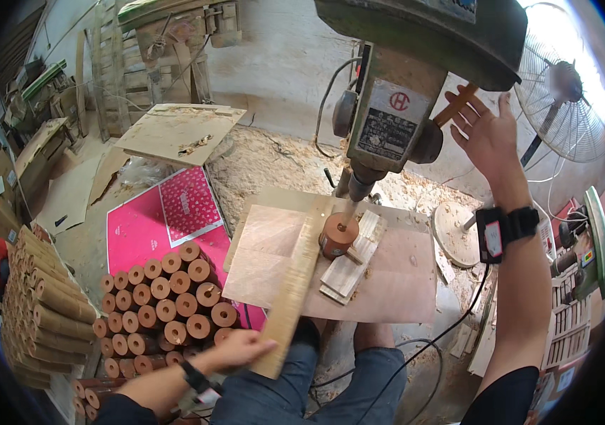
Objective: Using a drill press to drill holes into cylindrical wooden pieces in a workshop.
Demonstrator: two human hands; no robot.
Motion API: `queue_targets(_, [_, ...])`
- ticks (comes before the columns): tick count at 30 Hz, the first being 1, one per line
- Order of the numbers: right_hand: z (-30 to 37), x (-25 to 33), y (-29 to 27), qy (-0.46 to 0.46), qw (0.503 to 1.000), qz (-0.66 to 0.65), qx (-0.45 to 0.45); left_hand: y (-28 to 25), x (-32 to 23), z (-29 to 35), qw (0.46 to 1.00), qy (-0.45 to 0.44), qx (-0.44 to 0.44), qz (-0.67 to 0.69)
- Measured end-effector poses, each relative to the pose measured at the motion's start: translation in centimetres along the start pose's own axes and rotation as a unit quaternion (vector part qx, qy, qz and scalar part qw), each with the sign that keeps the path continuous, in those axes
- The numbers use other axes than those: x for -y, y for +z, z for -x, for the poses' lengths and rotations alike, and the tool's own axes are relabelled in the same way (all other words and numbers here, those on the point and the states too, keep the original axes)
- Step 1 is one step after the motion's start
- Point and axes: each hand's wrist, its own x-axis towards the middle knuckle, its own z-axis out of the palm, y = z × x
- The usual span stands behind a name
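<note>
My left hand (242, 348) is closed on the near end of a long flat wooden strip (292, 287), which runs away from me across the work board. Touching or close beside the strip's far part stands a reddish-brown wooden cylinder (335, 244) with a hole in its top. The drill press (396, 106) stands over it, its chuck (364, 185) and bit just above the cylinder. My right hand (488, 134) is raised, fingers spread, by the brown feed handle (454, 105) of the press; whether the fingertips touch it I cannot tell.
Pale wood blocks (359, 258) lie right of the cylinder on the brown board (408, 283). Stacked drilled cylinders (166, 309) fill the left, beside a pink sheet (136, 237). A fan (564, 85) stands at the far right; a black cable (451, 333) hangs from my right wrist.
</note>
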Motion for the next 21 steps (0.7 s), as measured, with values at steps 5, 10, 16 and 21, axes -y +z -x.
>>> queue_targets(5, [4.9,1.5,-1.3,-0.008,0.993,0.020,0.120,6.9,0.6,-2.1,0.923,0.057,-0.051,0.377])
queue_targets(10, [11.3,-2.1,-2.6,-0.031,0.976,0.152,0.150,6.5,1.1,-2.3,0.949,0.062,-0.039,0.308])
queue_targets(16, [11.1,-7.3,-5.0,0.111,0.949,0.269,0.118,7.1,0.5,-1.9,0.942,0.090,-0.060,0.317])
queue_targets(21, [7.0,-11.6,-7.0,0.153,0.868,0.469,0.053,7.2,1.2,-2.4,0.946,0.101,-0.070,0.301])
